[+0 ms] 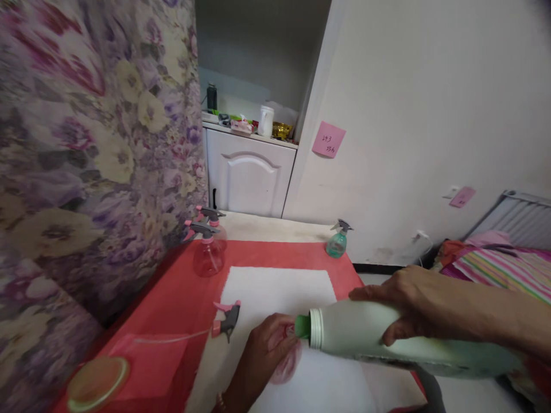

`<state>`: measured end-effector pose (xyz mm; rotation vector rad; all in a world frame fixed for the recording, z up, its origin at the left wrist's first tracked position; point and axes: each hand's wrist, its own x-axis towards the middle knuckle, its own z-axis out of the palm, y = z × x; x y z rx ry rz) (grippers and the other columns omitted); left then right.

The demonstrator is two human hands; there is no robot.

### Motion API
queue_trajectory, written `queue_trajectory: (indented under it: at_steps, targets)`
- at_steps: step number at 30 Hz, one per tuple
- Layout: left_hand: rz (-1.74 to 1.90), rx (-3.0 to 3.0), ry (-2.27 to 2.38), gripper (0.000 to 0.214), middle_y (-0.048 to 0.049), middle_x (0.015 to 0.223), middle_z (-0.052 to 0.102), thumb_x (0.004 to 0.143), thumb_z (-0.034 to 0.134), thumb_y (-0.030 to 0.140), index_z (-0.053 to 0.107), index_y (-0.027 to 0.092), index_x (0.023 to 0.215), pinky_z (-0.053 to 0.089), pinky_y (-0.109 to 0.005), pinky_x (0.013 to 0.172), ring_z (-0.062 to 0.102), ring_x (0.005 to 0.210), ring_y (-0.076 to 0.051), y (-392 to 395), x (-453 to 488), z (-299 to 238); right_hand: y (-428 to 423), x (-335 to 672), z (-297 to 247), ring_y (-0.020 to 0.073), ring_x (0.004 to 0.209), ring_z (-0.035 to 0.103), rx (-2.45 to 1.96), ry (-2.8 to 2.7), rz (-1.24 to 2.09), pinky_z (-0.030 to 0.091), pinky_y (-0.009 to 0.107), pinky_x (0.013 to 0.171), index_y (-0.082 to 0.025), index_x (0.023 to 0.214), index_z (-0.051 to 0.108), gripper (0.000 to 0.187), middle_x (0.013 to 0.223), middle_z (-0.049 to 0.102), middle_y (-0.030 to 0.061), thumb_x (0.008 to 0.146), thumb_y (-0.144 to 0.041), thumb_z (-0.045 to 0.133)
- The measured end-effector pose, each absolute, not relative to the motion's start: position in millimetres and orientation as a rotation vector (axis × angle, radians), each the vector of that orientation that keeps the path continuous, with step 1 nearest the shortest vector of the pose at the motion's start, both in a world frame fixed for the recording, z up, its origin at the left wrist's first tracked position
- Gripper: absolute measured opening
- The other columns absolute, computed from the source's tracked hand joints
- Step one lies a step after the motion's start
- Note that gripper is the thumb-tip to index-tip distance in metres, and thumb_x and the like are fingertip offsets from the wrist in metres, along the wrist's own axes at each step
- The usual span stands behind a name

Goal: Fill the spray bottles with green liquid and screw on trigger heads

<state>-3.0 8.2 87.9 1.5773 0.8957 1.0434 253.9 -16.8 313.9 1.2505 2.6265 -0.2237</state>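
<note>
My right hand (408,310) grips a large pale green bottle (357,324), tipped onto its side with its mouth toward the left. The bottle's green spout (302,326) meets the neck of a clear pink spray bottle body (284,367). Around that neck the fingers of my left hand (269,344) are closed, hiding part of it. Whether liquid is flowing cannot be made out. To the left lies a grey and pink spray trigger head (228,321) with its thin tube, at the edge of a white cloth (275,281).
Two pink spray bottles (209,256) stand at the back left of the red table cover (163,310). A green spray bottle (337,244) stands at the back right. A round lidded container (98,383) is at the front left. A floral curtain (107,143) hangs on the left.
</note>
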Motion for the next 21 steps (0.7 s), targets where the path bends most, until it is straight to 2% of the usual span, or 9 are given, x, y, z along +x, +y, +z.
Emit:
queue_trajectory:
  at_steps: [14,21]
  targets:
    - [1.027,1.588,0.928,0.023,-0.0048,0.099,0.073,0.085,0.063,0.039,0.070,0.021,0.098,0.049,-0.029,0.088,0.067,0.097,-0.022,6.4,-4.7,89.6,-18.6,255.4,312.6,0.0220,0.064,0.070,1.287,2.626,-0.283,0.041,0.025,0.052,-0.028,0.132,0.058,0.058,0.078,0.074,0.0050,0.086,-0.063,0.056]
    - [1.031,1.598,0.896,0.022,-0.0038,0.099,0.073,0.084,0.065,0.037,0.070,0.022,0.099,0.047,-0.029,0.088,0.066,0.097,-0.022,9.3,-6.4,84.7,-21.5,272.8,288.4,0.0198,0.061,0.066,1.395,2.613,-0.356,0.039,0.026,0.055,-0.031,0.134,0.055,0.059,0.077,0.073,0.0030,0.085,-0.064,0.056]
